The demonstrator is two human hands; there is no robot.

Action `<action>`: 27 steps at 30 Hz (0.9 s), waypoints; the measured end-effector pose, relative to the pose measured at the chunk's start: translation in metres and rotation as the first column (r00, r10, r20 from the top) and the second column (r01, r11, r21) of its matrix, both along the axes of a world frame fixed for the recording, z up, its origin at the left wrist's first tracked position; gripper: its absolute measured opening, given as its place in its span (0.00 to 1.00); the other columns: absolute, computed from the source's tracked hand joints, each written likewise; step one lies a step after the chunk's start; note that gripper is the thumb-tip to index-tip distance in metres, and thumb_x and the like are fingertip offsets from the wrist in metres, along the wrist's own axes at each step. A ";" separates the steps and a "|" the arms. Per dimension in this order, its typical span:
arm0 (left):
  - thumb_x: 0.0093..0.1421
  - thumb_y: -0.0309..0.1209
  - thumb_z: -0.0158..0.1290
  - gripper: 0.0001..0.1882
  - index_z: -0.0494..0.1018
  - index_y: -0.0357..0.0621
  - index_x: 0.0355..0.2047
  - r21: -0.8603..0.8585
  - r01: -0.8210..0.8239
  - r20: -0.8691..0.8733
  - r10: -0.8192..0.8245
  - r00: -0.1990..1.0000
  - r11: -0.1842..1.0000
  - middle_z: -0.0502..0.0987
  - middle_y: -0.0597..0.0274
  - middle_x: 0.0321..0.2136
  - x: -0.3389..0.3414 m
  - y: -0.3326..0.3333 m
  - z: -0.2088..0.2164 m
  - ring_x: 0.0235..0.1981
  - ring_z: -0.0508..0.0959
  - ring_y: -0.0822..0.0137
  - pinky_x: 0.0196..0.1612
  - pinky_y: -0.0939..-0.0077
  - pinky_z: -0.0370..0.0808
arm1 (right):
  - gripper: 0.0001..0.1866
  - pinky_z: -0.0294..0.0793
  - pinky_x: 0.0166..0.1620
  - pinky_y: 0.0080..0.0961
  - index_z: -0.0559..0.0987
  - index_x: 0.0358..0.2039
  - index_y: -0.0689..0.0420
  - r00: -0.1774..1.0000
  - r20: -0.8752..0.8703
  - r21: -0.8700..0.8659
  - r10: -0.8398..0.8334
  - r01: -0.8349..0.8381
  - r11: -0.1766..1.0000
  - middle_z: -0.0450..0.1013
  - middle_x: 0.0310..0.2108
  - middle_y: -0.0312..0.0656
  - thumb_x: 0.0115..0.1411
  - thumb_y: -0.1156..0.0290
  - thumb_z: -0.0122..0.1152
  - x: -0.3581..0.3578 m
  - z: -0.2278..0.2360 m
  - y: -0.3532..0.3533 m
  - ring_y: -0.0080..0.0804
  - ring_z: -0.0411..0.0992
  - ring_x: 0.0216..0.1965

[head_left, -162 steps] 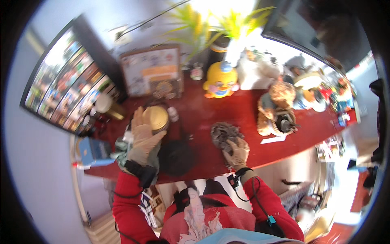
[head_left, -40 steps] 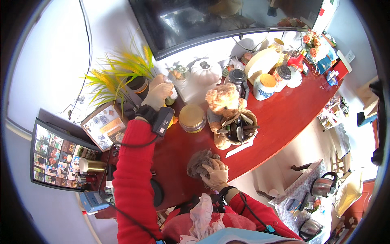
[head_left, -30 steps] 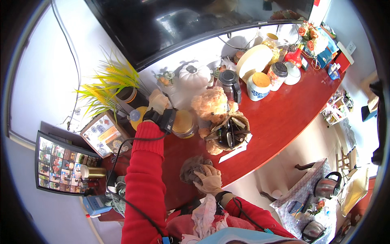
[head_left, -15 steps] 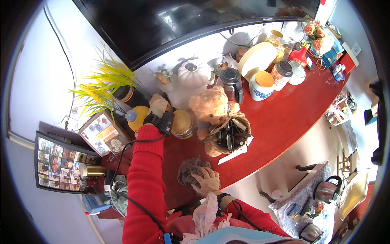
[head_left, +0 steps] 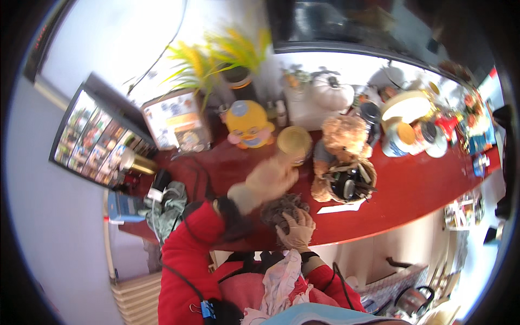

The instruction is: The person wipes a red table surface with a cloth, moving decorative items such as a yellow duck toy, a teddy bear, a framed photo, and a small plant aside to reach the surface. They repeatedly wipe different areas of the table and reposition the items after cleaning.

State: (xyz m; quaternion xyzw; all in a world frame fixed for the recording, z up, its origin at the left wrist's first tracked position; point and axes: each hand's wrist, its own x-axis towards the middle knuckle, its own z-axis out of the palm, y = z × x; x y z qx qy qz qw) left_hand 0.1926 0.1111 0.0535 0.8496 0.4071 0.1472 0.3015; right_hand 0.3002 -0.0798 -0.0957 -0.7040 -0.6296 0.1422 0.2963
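My right hand [head_left: 299,229], in a pale glove, is closed over a crumpled grey cloth [head_left: 275,212] near the front edge of the red table [head_left: 409,192]. Blurred by motion, my left hand [head_left: 268,181], also gloved, hovers just beyond the cloth; its fingers are too smeared to read. Close to its fingertips stands a jar with a round golden lid [head_left: 293,142]. Left of the jar sits a yellow duck figure [head_left: 249,127]. A brown teddy bear [head_left: 345,132] to the right has a woven basket [head_left: 370,169] holding dark items in front of it.
White paper [head_left: 340,208] lies by the basket. Behind stand a white pumpkin ornament [head_left: 331,93], a lidded jug [head_left: 369,114] and a wheat-like plant [head_left: 214,62]. Several canisters [head_left: 398,142] line the right. A picture frame [head_left: 179,122], golden cylinder [head_left: 138,162] and green cloth [head_left: 167,211] occupy the left.
The view has turned left. My left hand has come back toward me from behind the golden-lidded jar, beside the duck figure. My right hand stays on the grey cloth.
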 end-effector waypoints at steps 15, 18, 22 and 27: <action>0.64 0.23 0.54 0.22 0.70 0.36 0.58 -0.581 -0.519 0.149 0.709 0.690 0.627 0.80 0.53 0.48 -0.269 -0.216 -0.077 0.43 0.81 0.68 0.46 0.76 0.78 | 0.30 0.60 0.60 0.55 0.74 0.58 0.40 0.931 0.221 -0.075 0.291 -0.281 0.957 0.63 0.64 0.46 0.53 0.56 0.67 -0.151 0.021 0.204 0.52 0.57 0.64; 0.62 0.26 0.57 0.22 0.72 0.35 0.56 -0.663 -0.580 0.147 0.842 0.519 0.473 0.80 0.53 0.46 -0.299 -0.223 -0.068 0.43 0.80 0.68 0.47 0.75 0.77 | 0.30 0.61 0.60 0.56 0.74 0.59 0.40 0.922 0.278 -0.059 0.270 -0.264 0.963 0.62 0.65 0.46 0.54 0.56 0.66 -0.177 0.020 0.244 0.54 0.56 0.65; 0.64 0.23 0.54 0.22 0.69 0.33 0.58 -0.726 -0.582 0.135 0.905 0.403 0.367 0.77 0.56 0.48 -0.344 -0.232 -0.064 0.44 0.77 0.71 0.50 0.78 0.75 | 0.28 0.61 0.61 0.53 0.77 0.56 0.42 0.920 0.238 -0.006 0.311 -0.319 0.948 0.65 0.63 0.47 0.53 0.57 0.68 -0.171 0.012 0.231 0.54 0.58 0.63; 0.65 0.21 0.52 0.22 0.69 0.38 0.60 -0.597 -0.602 0.225 0.831 0.508 0.530 0.78 0.55 0.50 -0.381 -0.219 -0.085 0.42 0.80 0.70 0.45 0.79 0.77 | 0.26 0.63 0.60 0.52 0.80 0.51 0.45 0.869 0.270 0.004 0.415 -0.432 0.902 0.69 0.57 0.49 0.49 0.60 0.69 -0.120 0.013 0.102 0.55 0.64 0.58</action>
